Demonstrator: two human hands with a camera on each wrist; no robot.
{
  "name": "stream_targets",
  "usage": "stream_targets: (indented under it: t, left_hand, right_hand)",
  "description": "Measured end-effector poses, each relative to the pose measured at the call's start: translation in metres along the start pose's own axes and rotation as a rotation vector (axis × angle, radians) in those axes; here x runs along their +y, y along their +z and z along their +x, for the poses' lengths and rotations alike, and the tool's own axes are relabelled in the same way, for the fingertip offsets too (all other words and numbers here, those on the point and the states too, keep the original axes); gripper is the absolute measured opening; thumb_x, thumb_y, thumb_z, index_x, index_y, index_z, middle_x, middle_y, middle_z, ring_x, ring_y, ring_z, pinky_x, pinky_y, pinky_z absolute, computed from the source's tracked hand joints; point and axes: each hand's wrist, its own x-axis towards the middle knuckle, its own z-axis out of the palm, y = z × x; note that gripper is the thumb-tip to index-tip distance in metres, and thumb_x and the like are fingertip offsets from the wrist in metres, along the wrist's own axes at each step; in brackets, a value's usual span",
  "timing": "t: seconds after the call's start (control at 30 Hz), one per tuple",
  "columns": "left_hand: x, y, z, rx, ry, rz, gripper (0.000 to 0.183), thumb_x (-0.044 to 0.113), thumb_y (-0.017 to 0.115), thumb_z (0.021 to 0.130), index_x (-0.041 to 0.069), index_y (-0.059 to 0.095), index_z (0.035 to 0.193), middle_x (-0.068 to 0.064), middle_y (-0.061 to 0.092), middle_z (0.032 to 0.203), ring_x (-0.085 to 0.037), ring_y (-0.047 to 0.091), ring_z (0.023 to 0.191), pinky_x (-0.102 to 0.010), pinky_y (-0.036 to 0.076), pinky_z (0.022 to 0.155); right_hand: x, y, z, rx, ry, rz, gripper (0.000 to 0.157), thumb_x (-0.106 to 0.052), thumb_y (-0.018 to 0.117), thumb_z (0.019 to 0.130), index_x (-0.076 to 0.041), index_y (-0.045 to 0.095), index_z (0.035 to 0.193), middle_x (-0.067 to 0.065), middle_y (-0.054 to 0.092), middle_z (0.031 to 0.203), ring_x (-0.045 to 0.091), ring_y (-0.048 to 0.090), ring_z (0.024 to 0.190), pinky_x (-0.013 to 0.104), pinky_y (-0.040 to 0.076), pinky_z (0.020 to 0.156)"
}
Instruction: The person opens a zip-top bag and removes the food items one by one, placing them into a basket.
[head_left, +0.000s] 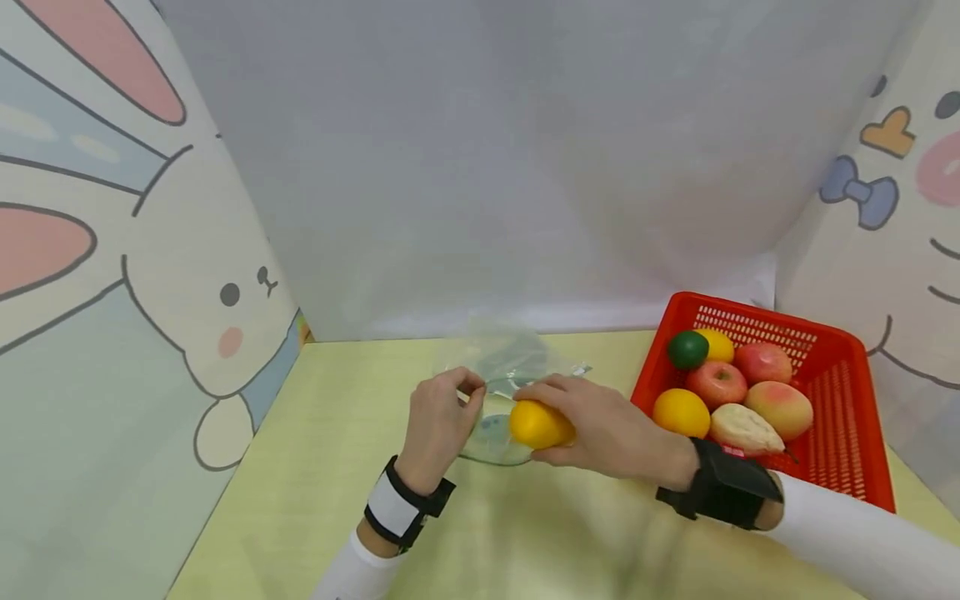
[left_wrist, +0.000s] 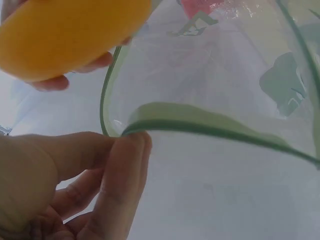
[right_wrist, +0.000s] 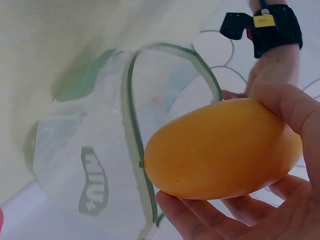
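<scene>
My left hand pinches the green-edged rim of a clear plastic bag between thumb and fingertips. The bag's mouth gapes open, and green printing shows on its side in the right wrist view. My right hand holds a smooth yellow-orange mango, with the thumb on one side and the fingers on the other. The mango is at the bag's mouth, beside my left hand. In the right wrist view its tip overlaps the green rim; whether they touch I cannot tell.
On the right stands a red plastic basket with several fruits: an orange, red apples, a peach-like fruit, a pale wrinkled one and a dark green one. Rabbit-printed panels flank the pale yellow table.
</scene>
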Motion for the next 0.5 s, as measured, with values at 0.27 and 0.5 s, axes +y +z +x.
stream_targets:
  t: [0.27, 0.5]
  left_hand:
    - [-0.006, 0.004, 0.003, 0.03, -0.016, 0.037, 0.006, 0.001, 0.078, 0.091, 0.007, 0.08, 0.093, -0.008, 0.08, 0.084, -0.019, 0.073, 0.068, -0.022, 0.052, 0.055]
    - [-0.008, 0.006, 0.004, 0.027, -0.02, 0.022, 0.006, 0.001, 0.078, 0.092, 0.007, 0.079, 0.091, -0.008, 0.08, 0.084, -0.019, 0.072, 0.067, -0.02, 0.05, 0.054]
  right_hand:
    - [0.033, -0.05, -0.032, -0.013, 0.237, -0.049, 0.07, -0.051, 0.09, 0.079, -0.02, 0.065, 0.137, -0.003, 0.073, 0.113, 0.012, 0.061, 0.09, 0.033, 0.056, 0.077]
    - [0.089, -0.068, -0.062, -0.129, 0.477, -0.084, 0.075, -0.058, 0.089, 0.077, -0.011, 0.061, 0.129, 0.001, 0.067, 0.1, 0.018, 0.058, 0.088, 0.031, 0.051, 0.069]
